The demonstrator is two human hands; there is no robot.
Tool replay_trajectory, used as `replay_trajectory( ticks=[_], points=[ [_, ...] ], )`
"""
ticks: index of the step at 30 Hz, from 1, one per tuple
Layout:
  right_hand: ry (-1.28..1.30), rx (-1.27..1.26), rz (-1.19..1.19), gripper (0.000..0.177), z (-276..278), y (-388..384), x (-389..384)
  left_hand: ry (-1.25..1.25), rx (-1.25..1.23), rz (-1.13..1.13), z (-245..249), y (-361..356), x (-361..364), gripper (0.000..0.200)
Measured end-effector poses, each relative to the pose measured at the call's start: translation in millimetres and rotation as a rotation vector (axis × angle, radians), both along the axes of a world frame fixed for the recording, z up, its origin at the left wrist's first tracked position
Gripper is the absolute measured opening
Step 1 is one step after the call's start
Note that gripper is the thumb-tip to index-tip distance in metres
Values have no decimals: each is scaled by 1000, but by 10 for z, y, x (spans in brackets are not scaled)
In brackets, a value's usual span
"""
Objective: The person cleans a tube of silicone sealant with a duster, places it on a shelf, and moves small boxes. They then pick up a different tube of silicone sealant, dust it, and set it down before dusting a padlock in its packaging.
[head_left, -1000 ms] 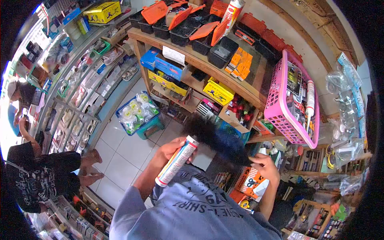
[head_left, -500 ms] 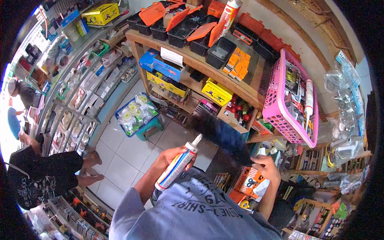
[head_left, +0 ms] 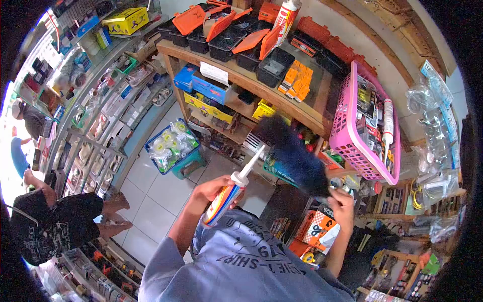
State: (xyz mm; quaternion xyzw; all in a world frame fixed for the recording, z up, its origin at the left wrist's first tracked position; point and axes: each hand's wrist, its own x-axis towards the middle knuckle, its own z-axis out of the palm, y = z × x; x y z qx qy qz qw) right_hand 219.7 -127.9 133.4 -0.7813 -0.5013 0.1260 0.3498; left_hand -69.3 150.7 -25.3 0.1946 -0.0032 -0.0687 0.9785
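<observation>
My left hand (head_left: 212,192) is wrapped round a white sealant tube (head_left: 219,205) with blue, orange and yellow markings. The tube stands tilted, its long white nozzle pointing up and to the right. In my right hand (head_left: 343,207), fingers closed, is the end of a black fluffy duster (head_left: 292,153). The duster is smeared by motion and reaches up and left in front of the shelf, covering part of a yellow box (head_left: 265,108). Its handle is mostly hidden by my fingers.
A pink basket (head_left: 338,135) of goods stands on the wooden shelf (head_left: 239,76), beside black bins with orange lids (head_left: 190,19). A blue-rimmed basket (head_left: 162,170) of packaged rolls rests on a green stool (head_left: 190,166). Another person (head_left: 55,221) is at the left, by glass display counters.
The duster has swung up, away from me, and my right hand has shifted slightly right. My left hand has tilted the sealant tube and moved it slightly; its nozzle is now higher and further right.
</observation>
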Motion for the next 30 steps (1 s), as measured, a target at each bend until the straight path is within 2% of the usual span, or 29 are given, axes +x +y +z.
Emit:
replay_trajectory(
  ticks=[1, 3, 4, 5, 7, 8, 9, 11, 13, 15, 16, 17, 19, 20, 21, 23, 24, 27, 28, 30],
  points=[
    [1, 1, 1, 31, 18, -17, -1, 1, 1, 1, 114, -2, 9, 50],
    [185, 87, -184, 30, 79, -51, -4, -29, 312, 280, 403, 15, 17, 39],
    [180, 18, -47, 33, 128, -83, 56, -65, 396, 287, 424, 66, 38, 39],
    [178, 18, -48, 33, 138, -86, 49, -67, 396, 286, 429, 72, 31, 39],
    [94, -152, 264, 36, 176, 5, -60, 200, 848, 430, 489, 68, 18, 39],
    [71, -219, 256, 41, 163, 58, -139, 212, 1004, 693, 554, -63, 36, 38],
    [71, -219, 255, 41, 150, 87, -167, 211, 1004, 692, 634, -45, 16, 38],
    [49, -243, 199, 41, 137, 142, -201, 486, 1079, 196, 874, 5, 8, 39],
    [47, -246, 237, 41, 184, 242, -265, 450, 1122, 197, 516, -86, 5, 40],
    [60, -326, 305, 39, 192, 292, -286, 433, 1503, 85, 261, -107, -26, 31],
    [102, -351, 296, 36, 190, 275, -248, 392, 1509, 210, 362, -114, -25, 45],
    [102, -349, 295, 36, 148, 217, -165, 391, 1510, 210, 446, -105, -26, 45],
    [137, -257, 290, 34, 71, 96, 15, 156, 1050, 598, 551, -65, -22, 54],
    [106, -380, 291, 33, 144, 62, 78, 191, 768, 534, 450, -17, 15, 48],
    [107, -384, 298, 33, 119, 77, 83, 197, 764, 540, 343, -16, -15, 48],
    [131, -262, 333, 33, 84, 149, 2, 130, 982, 446, 197, -36, -134, 50],
    [111, -392, 306, 32, 115, 216, -46, 131, 983, 443, 142, -80, -150, 50],
    [210, -394, 248, 32, 60, 335, -169, 296, 1231, 86, 119, -180, -101, 49],
    [146, -337, 278, 31, 106, 333, -175, 292, 1239, 88, 224, -161, -71, 49],
    [168, -326, 236, 31, 13, 147, -10, 329, 768, 510, 484, -221, -75, 52]
  ],
)
